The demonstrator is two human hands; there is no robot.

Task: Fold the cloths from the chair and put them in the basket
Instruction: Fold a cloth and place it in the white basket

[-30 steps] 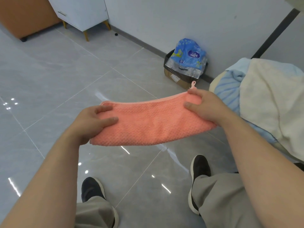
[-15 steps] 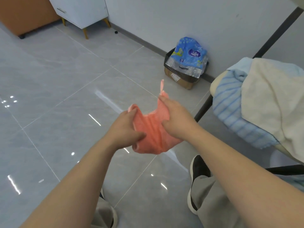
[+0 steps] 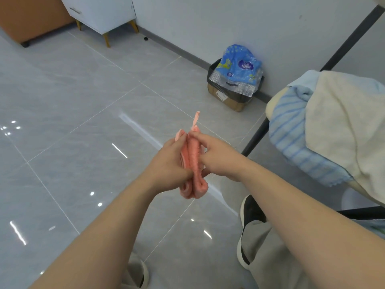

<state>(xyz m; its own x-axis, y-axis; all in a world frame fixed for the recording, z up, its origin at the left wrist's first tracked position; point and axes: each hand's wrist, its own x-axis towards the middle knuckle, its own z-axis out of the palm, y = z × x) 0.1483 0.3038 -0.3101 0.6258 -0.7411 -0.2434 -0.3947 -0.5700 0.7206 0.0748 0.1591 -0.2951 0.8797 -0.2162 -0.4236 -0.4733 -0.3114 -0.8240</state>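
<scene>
A: Biggest first. We're standing on the grey tiled floor (image 3: pixel 62 113), and the chair (image 3: pixel 258 134) is sitting at our right, its dark frame showing under the pile.

B: On it we're seeing a cream cloth (image 3: pixel 341 126) lying over a blue striped cloth (image 3: pixel 291 134), with a pale blue one (image 3: pixel 302 88) peeking out behind. All draped, none folded.

A: By the far wall we're getting a white cabinet (image 3: pixel 104 11) and a cardboard box (image 3: pixel 229 97) holding a blue plastic pack (image 3: pixel 237 65).

B: Now the hands. We're holding the pink cloth (image 3: pixel 192 163) in mid-air over the floor, left of the chair and apart from it, bunched into a narrow upright fold.

A: Left hand (image 3: pixel 168 163) grip is closing around the left side, fingers wrapped on the fabric. Right hand (image 3: pixel 218 159) grip is pinching the right side, thumb and fingertips pressing in.

B: Small hanging loop (image 3: pixel 195 118) is sticking up from the top of the fold. Basket isn't showing up for us.
</scene>
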